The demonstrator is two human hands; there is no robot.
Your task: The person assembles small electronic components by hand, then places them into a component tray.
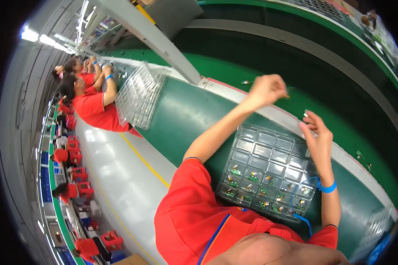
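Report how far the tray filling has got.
Done: the near rows of the clear compartment tray hold small green parts. In hand: the left hand pinches a small piece; the right hand touches the tray's far edge. Left: the far rows look empty.

The person wears a bright red short-sleeved shirt, its sleeves ending above the elbows and each edged with a thin dark blue trim, and a narrow blue and orange stripe runs down the cloth of the shirt. Both forearms are bare below the sleeves, and neither the left hand [266, 89] nor the right hand [318, 138] has a glove. A light blue wrist strap [327, 187] circles the right wrist, and a thin coiled blue cord [301, 217] trails from it towards the shirt.
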